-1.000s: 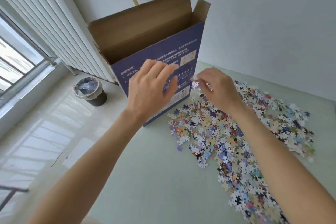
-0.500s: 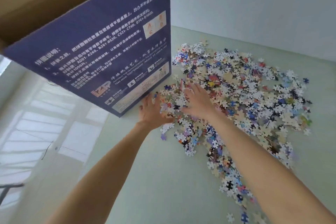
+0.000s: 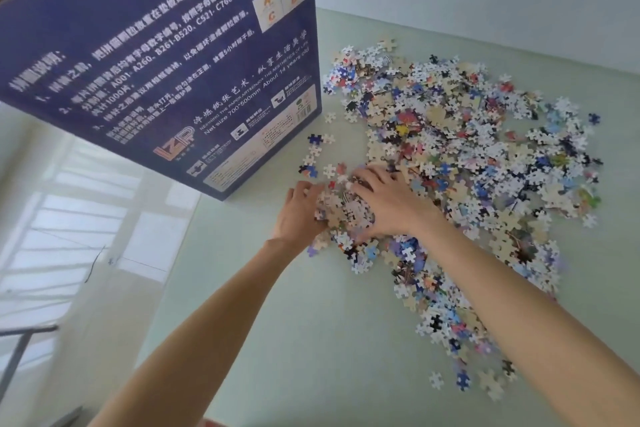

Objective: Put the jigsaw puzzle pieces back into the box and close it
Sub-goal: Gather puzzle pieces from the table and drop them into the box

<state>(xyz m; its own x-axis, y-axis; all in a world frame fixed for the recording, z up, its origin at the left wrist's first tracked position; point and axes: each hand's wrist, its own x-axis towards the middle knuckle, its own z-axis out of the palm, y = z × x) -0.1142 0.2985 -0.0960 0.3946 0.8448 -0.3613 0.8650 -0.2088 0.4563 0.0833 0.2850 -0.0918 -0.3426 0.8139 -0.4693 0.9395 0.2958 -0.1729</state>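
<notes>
Two cupped hands, left hand (image 3: pixel 300 210) and right hand (image 3: pixel 386 202), scooping a mound of jigsaw pieces (image 3: pixel 460 163) beside the upright navy cardboard box (image 3: pixel 173 59) on a smooth pale-green table (image 3: pixel 311 340). Grip apparently loose; risk of thin, glossy, knobbed pieces spilling in transfer.

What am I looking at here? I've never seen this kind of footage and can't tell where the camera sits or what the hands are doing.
The camera is worn on a person's head, looking down at their bare arms. On the pale green table stands a tall dark blue cardboard box beside a spread of loose colourful jigsaw puzzle pieces. The left hand and right hand cup a heap of pieces between them, scooping it together by the box.
</notes>
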